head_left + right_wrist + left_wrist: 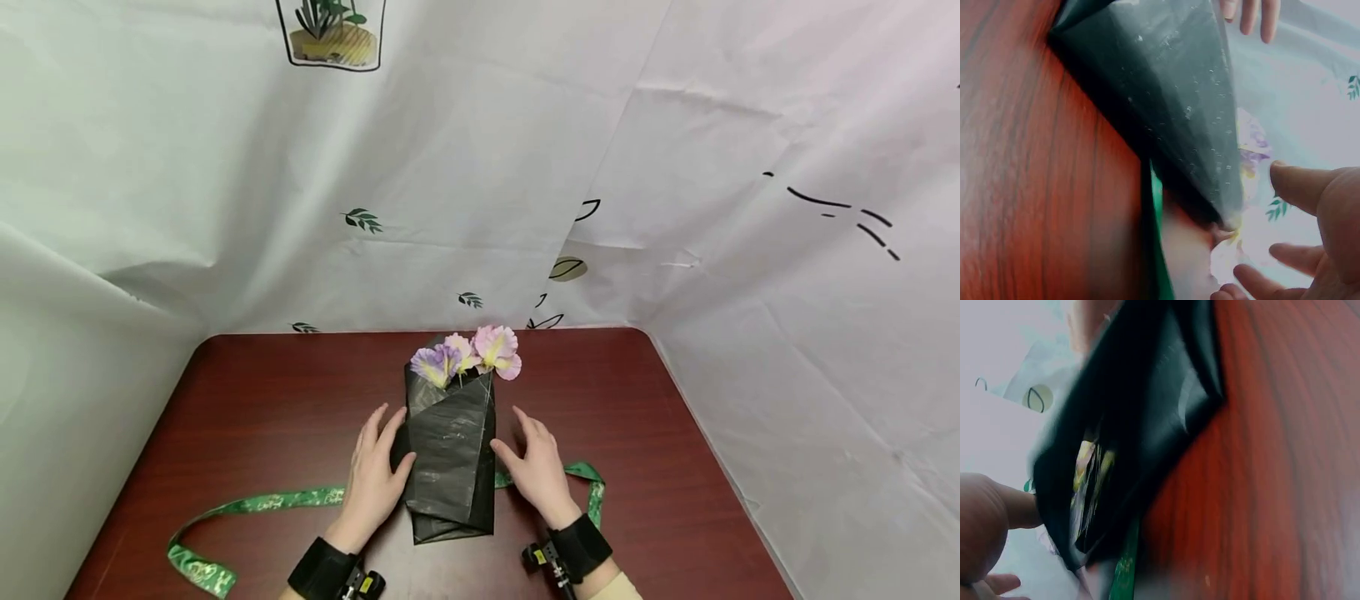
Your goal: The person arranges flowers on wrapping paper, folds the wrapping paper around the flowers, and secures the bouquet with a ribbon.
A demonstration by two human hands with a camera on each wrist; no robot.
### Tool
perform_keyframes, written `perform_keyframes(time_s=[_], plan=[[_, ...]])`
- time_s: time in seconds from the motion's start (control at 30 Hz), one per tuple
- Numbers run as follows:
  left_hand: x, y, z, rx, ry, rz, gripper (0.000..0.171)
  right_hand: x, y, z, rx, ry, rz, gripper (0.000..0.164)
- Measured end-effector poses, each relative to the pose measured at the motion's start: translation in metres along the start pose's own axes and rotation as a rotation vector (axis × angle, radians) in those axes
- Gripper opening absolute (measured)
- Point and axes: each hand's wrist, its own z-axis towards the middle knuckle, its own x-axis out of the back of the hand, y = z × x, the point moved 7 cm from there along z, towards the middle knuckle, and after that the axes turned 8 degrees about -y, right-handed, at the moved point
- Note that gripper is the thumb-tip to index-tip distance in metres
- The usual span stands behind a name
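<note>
A bunch of pink and purple flowers (497, 350) pokes out of the top of a folded black paper wrap (450, 450) lying on the table. Along the wrap's left edge is my left hand (371, 477), fingers spread, its thumb (1019, 507) at the paper. Beside the right edge my right hand (538, 473) has its fingers spread; in the right wrist view its thumb (1300, 187) stands apart from the wrap. A green patterned ribbon (281, 500) passes beneath the wrap and sticks out on both sides.
The dark red wooden table (300, 392) has rounded far corners. White printed cloth (465, 167) hangs behind it and along both sides. The ribbon's left tail curls toward the near edge, and its right part bends behind the right wrist.
</note>
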Motion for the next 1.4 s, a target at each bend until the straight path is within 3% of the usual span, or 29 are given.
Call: perform_keyframes(time_s=[0.13,0.27,0.43,0.6,0.73,1.0,1.1,1.23,1.4], plan=[[-0.001,0.007,0.000,0.045,-0.002,0.113,0.069,-0.002,-0.004,0.000,0.006,-0.064,0.036,0.075],[-0.011,0.005,-0.003,0.122,-0.060,0.123,0.069,-0.014,-0.001,0.001,-0.067,-0.171,0.144,0.084],[-0.020,-0.001,-0.006,0.119,-0.068,0.132,0.069,-0.026,0.005,0.008,-0.143,-0.249,0.289,0.083],[-0.022,-0.004,-0.008,0.101,-0.068,0.116,0.066,-0.036,0.001,0.014,-0.140,-0.358,0.525,0.065],[-0.019,-0.005,-0.008,0.109,-0.073,0.102,0.064,-0.041,-0.003,0.014,-0.138,-0.432,0.621,0.043],[-0.007,0.007,-0.007,0.036,0.038,0.098,0.054,-0.050,0.001,0.017,-0.185,-0.399,0.761,0.040],[-0.006,0.014,-0.008,0.012,0.042,0.085,0.048,-0.051,0.003,0.018,-0.201,-0.357,0.759,0.043],[-0.009,0.018,-0.009,0.039,-0.017,0.030,0.047,-0.052,0.005,0.018,-0.212,-0.328,0.769,0.054],[-0.019,0.013,-0.011,0.167,-0.161,-0.175,0.069,-0.054,0.005,0.017,-0.204,-0.322,0.902,0.065]])
